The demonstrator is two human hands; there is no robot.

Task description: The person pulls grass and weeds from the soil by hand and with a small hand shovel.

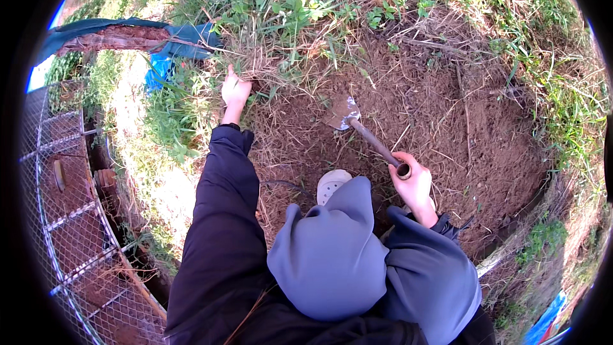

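My left hand (pixel 236 91) reaches out to the left edge of the dug soil. Its fingers are closed at a clump of dry and green grass (pixel 258 71), partly hidden by the blades. In my right hand (pixel 413 185) is a small hand spade (pixel 378 143) with a brown, hollow, pipe-like handle. The fingers wrap round the handle's near end. Its blade, dirt-smeared with bright metal patches, points away from me and rests at the loose brown soil (pixel 408 105).
A light clog (pixel 332 184) shows by my grey-clad knees. Tall green grass (pixel 281 0) borders the soil at the far side. To the left are a wire-mesh panel (pixel 73 217), a teal cloth-wrapped log (pixel 118 37) and a blue plastic piece (pixel 158 71). A thin stick (pixel 464 105) lies on the soil.
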